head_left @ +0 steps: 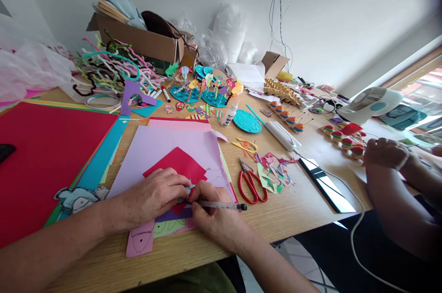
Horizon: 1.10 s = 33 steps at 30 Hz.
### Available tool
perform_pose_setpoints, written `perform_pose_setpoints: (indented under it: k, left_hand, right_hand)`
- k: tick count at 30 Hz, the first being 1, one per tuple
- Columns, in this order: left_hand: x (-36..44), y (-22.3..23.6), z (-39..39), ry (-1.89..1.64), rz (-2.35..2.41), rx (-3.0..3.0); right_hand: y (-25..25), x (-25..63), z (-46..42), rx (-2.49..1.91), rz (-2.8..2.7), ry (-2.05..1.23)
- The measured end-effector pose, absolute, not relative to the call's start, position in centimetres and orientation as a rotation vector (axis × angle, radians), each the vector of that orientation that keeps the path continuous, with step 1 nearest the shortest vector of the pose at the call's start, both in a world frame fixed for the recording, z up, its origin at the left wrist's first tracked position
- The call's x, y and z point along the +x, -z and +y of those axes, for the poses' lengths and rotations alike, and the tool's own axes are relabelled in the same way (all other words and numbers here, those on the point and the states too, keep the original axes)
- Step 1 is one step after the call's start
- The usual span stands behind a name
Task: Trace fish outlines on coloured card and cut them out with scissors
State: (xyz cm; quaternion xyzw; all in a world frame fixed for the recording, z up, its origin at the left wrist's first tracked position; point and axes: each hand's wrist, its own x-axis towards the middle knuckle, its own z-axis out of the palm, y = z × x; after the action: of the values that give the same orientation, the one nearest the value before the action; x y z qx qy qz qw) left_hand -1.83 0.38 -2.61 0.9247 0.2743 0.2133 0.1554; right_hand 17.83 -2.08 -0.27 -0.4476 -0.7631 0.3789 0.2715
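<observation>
While left fingers [174, 189] press red paper [177, 164], right fingers [202, 191] seemingly grip pen [223, 205].

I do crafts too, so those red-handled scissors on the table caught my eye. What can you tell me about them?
The red-handled scissors lie flat on the bare wood of the light wooden table, just right of the pink paper sheet. They have two large red loop handles, seemingly plastic, pointing toward the near table edge, and short metal blades pointing away. The blades look nearly closed. No hand touches them; coloured paper scraps lie right beside them.
</observation>
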Motion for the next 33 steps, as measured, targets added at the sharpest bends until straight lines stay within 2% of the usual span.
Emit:
perform_pose_setpoints:
  k: [18,33]
  left_hand:
    - [-1.7,2.5,0.4,-0.623,0.800,2.640]
    - [-1.8,2.5,0.5,-0.573,0.796,2.587]
  right_hand:
    - [0.2,17.8,-2.1,-1.222,-2.057,-1.032]
    - [-0.3,17.8,-1.1,-1.127,-2.109,-1.175]
